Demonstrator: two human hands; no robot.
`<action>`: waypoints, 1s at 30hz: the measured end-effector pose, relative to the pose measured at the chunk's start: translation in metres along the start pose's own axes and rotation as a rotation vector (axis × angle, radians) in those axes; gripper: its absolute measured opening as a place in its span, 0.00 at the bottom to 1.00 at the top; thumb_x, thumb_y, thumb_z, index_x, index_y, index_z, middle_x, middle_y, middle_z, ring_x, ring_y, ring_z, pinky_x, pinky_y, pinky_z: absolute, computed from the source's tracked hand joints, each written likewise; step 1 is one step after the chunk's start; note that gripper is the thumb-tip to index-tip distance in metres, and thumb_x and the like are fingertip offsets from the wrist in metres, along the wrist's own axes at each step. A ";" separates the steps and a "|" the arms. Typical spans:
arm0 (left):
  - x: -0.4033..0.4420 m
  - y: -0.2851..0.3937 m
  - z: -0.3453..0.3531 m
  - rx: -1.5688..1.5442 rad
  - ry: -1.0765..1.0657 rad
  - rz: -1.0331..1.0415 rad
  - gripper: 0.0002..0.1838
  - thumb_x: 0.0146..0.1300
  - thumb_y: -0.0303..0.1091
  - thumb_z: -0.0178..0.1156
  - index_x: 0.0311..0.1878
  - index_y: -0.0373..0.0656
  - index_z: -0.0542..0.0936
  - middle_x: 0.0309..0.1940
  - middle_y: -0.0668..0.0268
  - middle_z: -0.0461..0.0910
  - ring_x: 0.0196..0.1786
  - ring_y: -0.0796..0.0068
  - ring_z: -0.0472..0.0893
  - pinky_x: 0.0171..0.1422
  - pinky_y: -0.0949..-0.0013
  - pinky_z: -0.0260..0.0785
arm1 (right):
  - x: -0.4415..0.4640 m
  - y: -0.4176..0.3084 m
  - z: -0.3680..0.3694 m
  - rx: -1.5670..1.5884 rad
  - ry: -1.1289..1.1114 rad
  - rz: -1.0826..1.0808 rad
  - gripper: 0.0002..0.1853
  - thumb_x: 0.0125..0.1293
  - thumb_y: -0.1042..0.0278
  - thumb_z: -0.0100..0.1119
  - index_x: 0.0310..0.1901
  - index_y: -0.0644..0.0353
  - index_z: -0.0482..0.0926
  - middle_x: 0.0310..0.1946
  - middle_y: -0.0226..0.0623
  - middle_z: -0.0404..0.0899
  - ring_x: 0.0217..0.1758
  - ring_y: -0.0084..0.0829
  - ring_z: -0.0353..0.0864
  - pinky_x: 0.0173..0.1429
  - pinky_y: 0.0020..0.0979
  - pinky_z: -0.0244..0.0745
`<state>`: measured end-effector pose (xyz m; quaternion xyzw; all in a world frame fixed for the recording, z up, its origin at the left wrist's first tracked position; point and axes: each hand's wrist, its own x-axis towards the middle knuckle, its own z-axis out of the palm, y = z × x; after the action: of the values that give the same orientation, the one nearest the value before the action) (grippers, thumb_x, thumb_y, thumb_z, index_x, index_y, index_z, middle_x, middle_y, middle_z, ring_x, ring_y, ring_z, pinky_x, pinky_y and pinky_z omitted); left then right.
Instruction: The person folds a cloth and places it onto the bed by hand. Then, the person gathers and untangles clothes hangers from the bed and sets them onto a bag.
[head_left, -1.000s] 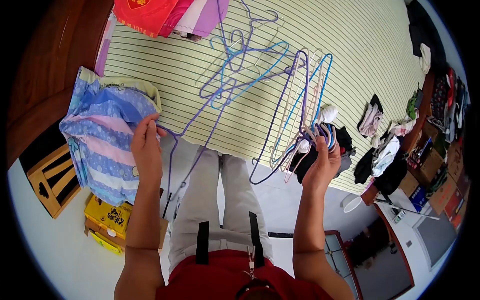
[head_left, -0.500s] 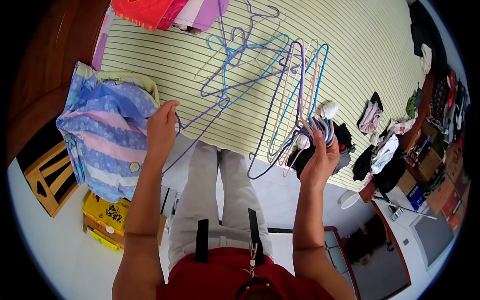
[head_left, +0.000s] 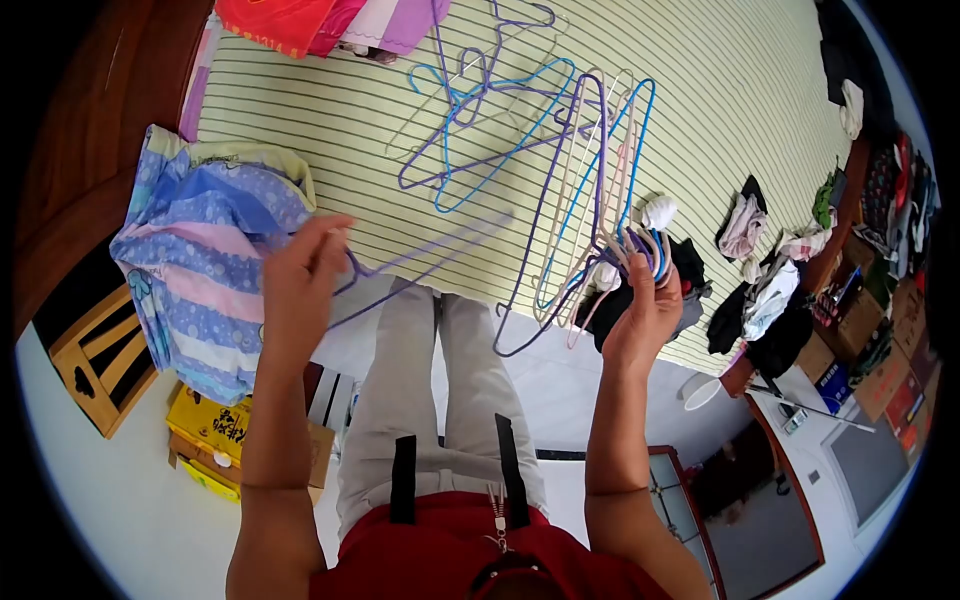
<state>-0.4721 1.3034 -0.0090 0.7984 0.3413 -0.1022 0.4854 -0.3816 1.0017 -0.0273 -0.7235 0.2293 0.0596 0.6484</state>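
My left hand [head_left: 305, 270] is closed on a purple hanger [head_left: 400, 275], which is blurred and reaches over the bed's near edge. A bundle of purple, blue and pale hangers [head_left: 600, 190] hangs from my right hand [head_left: 642, 310], its hooks gathered at my fingers. Between my hands, farther back on the striped bed [head_left: 330, 130], lie loose hangers: a blue one [head_left: 510, 151], purple ones and a thin metal one, overlapping. Left of my left hand is a blue, pink and white patterned cloth [head_left: 210, 260].
Red and purple fabrics [head_left: 390, 22] lie at the far left of the bed. Small dark and white clothes [head_left: 770, 300] are on the right. A wooden chair [head_left: 105, 360] and a yellow box [head_left: 208, 420] stand at lower left. Cardboard boxes [head_left: 885, 370] are at far right.
My left hand moved up and right, then back slightly left, and its purple hanger swung away from the loose hangers. The bundle in my right hand shifted slightly.
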 end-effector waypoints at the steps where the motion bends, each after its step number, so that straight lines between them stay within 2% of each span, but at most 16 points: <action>1: -0.004 0.007 -0.002 0.043 -0.145 0.077 0.08 0.65 0.30 0.55 0.43 0.41 0.80 0.20 0.67 0.73 0.23 0.75 0.71 0.29 0.71 0.64 | 0.000 -0.003 0.004 -0.036 0.036 -0.047 0.07 0.65 0.72 0.61 0.41 0.65 0.77 0.32 0.25 0.75 0.35 0.14 0.67 0.43 0.18 0.62; 3: -0.011 0.018 -0.002 0.127 -0.437 0.235 0.06 0.63 0.33 0.58 0.38 0.42 0.80 0.20 0.65 0.75 0.23 0.70 0.74 0.28 0.67 0.66 | -0.002 -0.007 0.004 -0.164 -0.013 -0.131 0.06 0.65 0.73 0.61 0.40 0.66 0.77 0.32 0.25 0.75 0.35 0.13 0.67 0.43 0.18 0.62; 6: -0.020 0.021 0.022 0.133 -0.681 0.639 0.09 0.60 0.39 0.61 0.31 0.44 0.77 0.20 0.64 0.76 0.23 0.64 0.76 0.27 0.63 0.67 | -0.010 -0.016 0.005 -0.341 -0.116 -0.162 0.08 0.63 0.75 0.62 0.43 0.67 0.78 0.32 0.25 0.76 0.36 0.14 0.68 0.43 0.18 0.63; 9: -0.028 0.040 0.052 0.094 -0.791 0.767 0.12 0.59 0.44 0.62 0.27 0.47 0.75 0.19 0.65 0.75 0.22 0.64 0.76 0.25 0.62 0.67 | -0.020 -0.022 0.005 -0.380 -0.215 -0.108 0.11 0.61 0.75 0.64 0.44 0.68 0.78 0.32 0.27 0.77 0.35 0.15 0.70 0.43 0.17 0.64; 12: -0.033 0.051 0.083 0.050 -0.674 0.902 0.12 0.58 0.43 0.63 0.27 0.48 0.75 0.17 0.65 0.73 0.20 0.66 0.75 0.23 0.64 0.66 | -0.037 -0.030 0.009 -0.365 -0.315 -0.008 0.09 0.61 0.76 0.64 0.41 0.69 0.79 0.31 0.27 0.77 0.34 0.15 0.70 0.41 0.18 0.66; 13: -0.033 0.052 0.094 -0.019 -0.577 0.938 0.10 0.57 0.40 0.64 0.28 0.47 0.76 0.17 0.66 0.73 0.20 0.67 0.75 0.23 0.65 0.65 | -0.045 -0.036 0.015 -0.388 -0.328 -0.004 0.07 0.60 0.77 0.64 0.40 0.69 0.79 0.29 0.26 0.77 0.33 0.15 0.70 0.39 0.18 0.66; 14: -0.032 0.052 0.105 -0.087 -0.480 0.970 0.08 0.56 0.37 0.64 0.30 0.46 0.77 0.17 0.66 0.73 0.19 0.67 0.75 0.22 0.65 0.64 | -0.052 -0.030 0.014 -0.280 -0.334 0.112 0.06 0.60 0.78 0.63 0.39 0.68 0.79 0.30 0.26 0.78 0.34 0.14 0.70 0.41 0.19 0.66; 16: -0.028 0.049 0.121 -0.163 -0.307 0.996 0.06 0.54 0.34 0.64 0.31 0.44 0.78 0.17 0.67 0.73 0.19 0.68 0.75 0.22 0.65 0.64 | -0.060 -0.014 0.014 -0.181 -0.321 0.130 0.05 0.62 0.77 0.62 0.38 0.67 0.78 0.31 0.26 0.78 0.35 0.14 0.70 0.44 0.19 0.66; 17: -0.027 0.046 0.128 -0.174 -0.236 0.990 0.06 0.55 0.34 0.64 0.31 0.43 0.78 0.18 0.66 0.73 0.19 0.67 0.75 0.22 0.65 0.64 | -0.065 -0.004 0.009 -0.018 -0.352 0.188 0.04 0.63 0.76 0.60 0.38 0.65 0.78 0.33 0.26 0.78 0.37 0.14 0.71 0.47 0.19 0.66; 18: -0.026 0.045 0.131 -0.186 -0.165 0.983 0.06 0.55 0.33 0.64 0.31 0.42 0.78 0.18 0.66 0.74 0.19 0.67 0.75 0.22 0.65 0.64 | -0.069 0.001 0.007 0.023 -0.370 0.220 0.05 0.64 0.76 0.58 0.41 0.64 0.77 0.36 0.26 0.78 0.39 0.14 0.72 0.47 0.20 0.67; 20: -0.023 0.040 0.134 -0.203 -0.135 0.991 0.08 0.56 0.32 0.62 0.37 0.39 0.77 0.23 0.62 0.76 0.21 0.66 0.76 0.23 0.66 0.67 | -0.080 0.009 0.006 0.165 -0.377 0.344 0.13 0.66 0.63 0.61 0.46 0.64 0.78 0.40 0.27 0.79 0.42 0.17 0.75 0.50 0.23 0.69; 22: -0.023 0.033 0.139 -0.210 -0.115 0.963 0.10 0.57 0.32 0.61 0.40 0.38 0.77 0.25 0.59 0.77 0.22 0.65 0.77 0.24 0.66 0.69 | -0.091 0.008 0.010 0.238 -0.416 0.418 0.08 0.67 0.64 0.58 0.38 0.60 0.77 0.39 0.26 0.76 0.47 0.18 0.71 0.55 0.25 0.63; 24: -0.021 0.025 0.144 -0.214 -0.105 1.006 0.13 0.59 0.33 0.59 0.44 0.35 0.76 0.29 0.56 0.77 0.24 0.63 0.77 0.26 0.66 0.70 | -0.089 0.005 0.012 0.294 -0.449 0.518 0.07 0.67 0.65 0.58 0.36 0.59 0.75 0.38 0.25 0.75 0.47 0.19 0.71 0.55 0.26 0.61; 27: -0.018 0.020 0.147 -0.186 -0.098 1.013 0.15 0.58 0.36 0.58 0.44 0.35 0.77 0.32 0.55 0.77 0.30 0.60 0.78 0.32 0.64 0.71 | -0.092 0.018 0.006 0.285 -0.497 0.493 0.12 0.67 0.71 0.55 0.50 0.62 0.75 0.45 0.28 0.77 0.51 0.18 0.71 0.57 0.24 0.64; 30: -0.017 0.022 0.147 -0.116 -0.180 0.975 0.16 0.56 0.37 0.58 0.45 0.36 0.78 0.38 0.55 0.76 0.39 0.57 0.77 0.42 0.60 0.71 | -0.085 0.012 0.009 0.265 -0.415 0.554 0.08 0.64 0.72 0.58 0.44 0.61 0.76 0.43 0.28 0.77 0.48 0.18 0.73 0.56 0.25 0.65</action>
<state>-0.4458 1.1652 -0.0595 0.8247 -0.1098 0.0873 0.5479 -0.4600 1.0311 -0.0073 -0.5162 0.2857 0.3482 0.7285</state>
